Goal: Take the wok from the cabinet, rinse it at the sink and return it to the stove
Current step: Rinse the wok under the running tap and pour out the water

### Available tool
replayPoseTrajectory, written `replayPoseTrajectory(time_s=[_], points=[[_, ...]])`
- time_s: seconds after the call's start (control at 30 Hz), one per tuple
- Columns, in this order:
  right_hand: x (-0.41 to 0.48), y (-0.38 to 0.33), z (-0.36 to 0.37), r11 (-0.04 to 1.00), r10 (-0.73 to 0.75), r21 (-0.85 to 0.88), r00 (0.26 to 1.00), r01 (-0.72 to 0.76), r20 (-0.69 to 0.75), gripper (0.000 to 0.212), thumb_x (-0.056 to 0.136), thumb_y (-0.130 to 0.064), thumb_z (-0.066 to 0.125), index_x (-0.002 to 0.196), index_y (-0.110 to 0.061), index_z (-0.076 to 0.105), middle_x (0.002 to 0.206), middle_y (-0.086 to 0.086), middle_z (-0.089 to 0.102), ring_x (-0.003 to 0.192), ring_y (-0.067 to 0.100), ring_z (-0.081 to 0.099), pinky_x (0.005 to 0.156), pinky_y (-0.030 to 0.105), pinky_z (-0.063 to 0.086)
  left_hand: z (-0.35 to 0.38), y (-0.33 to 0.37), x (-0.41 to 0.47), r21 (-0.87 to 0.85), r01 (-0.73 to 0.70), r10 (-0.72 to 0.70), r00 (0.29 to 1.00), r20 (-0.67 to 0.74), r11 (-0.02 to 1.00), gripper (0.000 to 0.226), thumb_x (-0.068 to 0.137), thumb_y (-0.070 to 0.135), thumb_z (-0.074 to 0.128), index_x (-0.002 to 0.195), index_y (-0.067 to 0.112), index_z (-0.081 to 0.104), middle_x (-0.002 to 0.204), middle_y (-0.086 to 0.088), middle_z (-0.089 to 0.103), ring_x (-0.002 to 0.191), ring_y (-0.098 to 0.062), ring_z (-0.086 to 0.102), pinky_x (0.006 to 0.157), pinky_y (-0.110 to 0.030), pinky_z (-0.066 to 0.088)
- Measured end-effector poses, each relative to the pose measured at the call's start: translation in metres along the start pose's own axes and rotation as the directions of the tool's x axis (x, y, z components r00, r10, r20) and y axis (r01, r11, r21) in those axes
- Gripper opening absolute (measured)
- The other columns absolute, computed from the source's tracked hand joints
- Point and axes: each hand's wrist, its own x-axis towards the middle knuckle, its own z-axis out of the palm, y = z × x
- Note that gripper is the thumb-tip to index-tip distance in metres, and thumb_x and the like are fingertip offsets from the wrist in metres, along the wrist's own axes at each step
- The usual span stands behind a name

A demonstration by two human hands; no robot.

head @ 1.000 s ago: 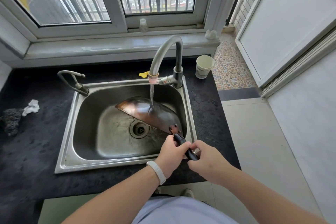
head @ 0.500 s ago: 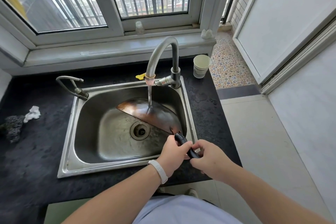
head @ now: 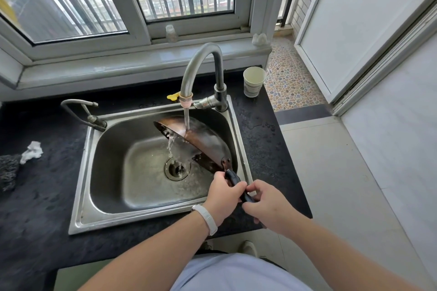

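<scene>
Sink (head: 94, 196): set in dark countertop below window.
Wok (head: 203, 139): tilted on edge under running tap (head: 189, 73).
Left hand (head: 223, 196), right hand (head: 267, 205): both clamped on the wok's handle.

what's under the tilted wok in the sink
Water spills off the wok into the sink toward the drain. The basin's right side beneath it is hidden.
</scene>
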Motion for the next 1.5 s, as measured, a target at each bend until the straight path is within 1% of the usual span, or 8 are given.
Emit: replayPoseTrajectory(time_s=[0.2,0.33,0.53,0.77,1.0,1.3,1.43,1.5], points=[[-0.003,0.002,0.003,1.000,-0.001,0.019,1.000,0.000,0.016,0.025,0.087,-0.010,0.066,0.109,-0.018,0.057,0.078,0.009,0.067,0.053,0.015,0.058,0.044,0.017,0.044,0.000,-0.001,-0.004,-0.007,0.010,-0.010,1.000,-0.017,1.000,0.039,0.086,0.010,0.070,0.114,0.009,0.044,0.104,-0.014,0.063,0.093,-0.023,0.067,0.074,-0.036,0.062],[-0.005,-0.001,0.009,1.000,-0.006,-0.018,0.999,0.006,0.034,0.022,0.087,-0.012,0.067,0.105,-0.021,0.057,0.091,0.016,0.072,0.056,0.015,0.057,0.046,0.019,0.047,-0.005,-0.005,-0.010,-0.055,0.040,-0.042,0.999,-0.033,0.998,0.037,0.086,0.008,0.070,0.113,0.010,0.044,0.105,-0.014,0.063,0.094,-0.023,0.067,0.073,-0.035,0.062],[-0.004,-0.003,0.021,0.983,-0.053,-0.176,0.997,0.061,0.051,0.025,0.082,-0.018,0.069,0.098,-0.033,0.056,0.087,0.003,0.070,0.064,0.017,0.062,0.066,0.037,0.059,-0.019,-0.013,-0.021,-0.159,0.076,-0.087,0.995,-0.059,0.984,0.035,0.085,0.005,0.069,0.110,0.012,0.046,0.105,-0.014,0.062,0.094,-0.025,0.068,0.075,-0.037,0.062],[-0.003,-0.026,0.038,0.928,-0.105,-0.347,0.989,0.136,0.108,0.025,0.082,-0.024,0.065,0.105,-0.030,0.056,0.096,-0.002,0.069,0.068,0.010,0.059,0.057,0.022,0.047,-0.042,-0.013,-0.029,-0.282,0.090,-0.116,0.990,-0.079,0.955,0.036,0.085,0.002,0.068,0.113,0.006,0.045,0.114,-0.024,0.063,0.102,-0.034,0.068,0.075,-0.038,0.062],[0.001,-0.050,0.050,0.856,-0.128,-0.487,0.984,0.174,0.127,0.024,0.081,-0.026,0.062,0.103,-0.021,0.054,0.081,-0.004,0.060,0.071,0.020,0.057,0.059,0.031,0.043,-0.063,-0.013,-0.031,-0.422,0.099,-0.136,0.989,-0.060,0.901,0.036,0.087,0.002,0.066,0.117,0.004,0.046,0.118,-0.024,0.061,0.105,-0.033,0.066,0.078,-0.038,0.061],[0.007,-0.051,0.057,0.933,-0.019,-0.357,0.996,0.047,0.083,0.033,0.078,-0.026,0.067,0.109,-0.025,0.056,0.089,0.004,0.071,0.077,0.027,0.071,0.071,0.042,0.060,-0.067,-0.015,-0.031,-0.528,0.105,-0.145,0.989,-0.036,0.843,0.033,0.091,0.003,0.064,0.119,0.002,0.046,0.117,-0.025,0.063,0.104,-0.035,0.069,0.069,-0.033,0.061],[0.005,-0.055,0.053,0.974,0.029,-0.227,0.996,-0.010,0.083,0.029,0.086,-0.016,0.067,0.112,-0.017,0.056,0.089,0.014,0.071,0.061,0.023,0.060,0.041,0.023,0.046,-0.066,-0.014,-0.025,-0.562,0.134,-0.158,0.987,0.006,0.816,0.039,0.092,0.004,0.063,0.126,0.000,0.044,0.121,-0.025,0.063,0.106,-0.035,0.068,0.073,-0.035,0.062],[0.005,-0.056,0.050,0.987,0.049,-0.156,0.995,-0.035,0.085,0.026,0.087,-0.013,0.066,0.111,-0.016,0.055,0.081,0.015,0.065,0.057,0.022,0.056,0.037,0.020,0.039,-0.064,-0.012,-0.023,-0.559,0.147,-0.162,0.987,0.022,0.816,0.042,0.092,0.005,0.063,0.130,0.000,0.044,0.123,-0.024,0.063,0.106,-0.034,0.069,0.077,-0.038,0.062]])
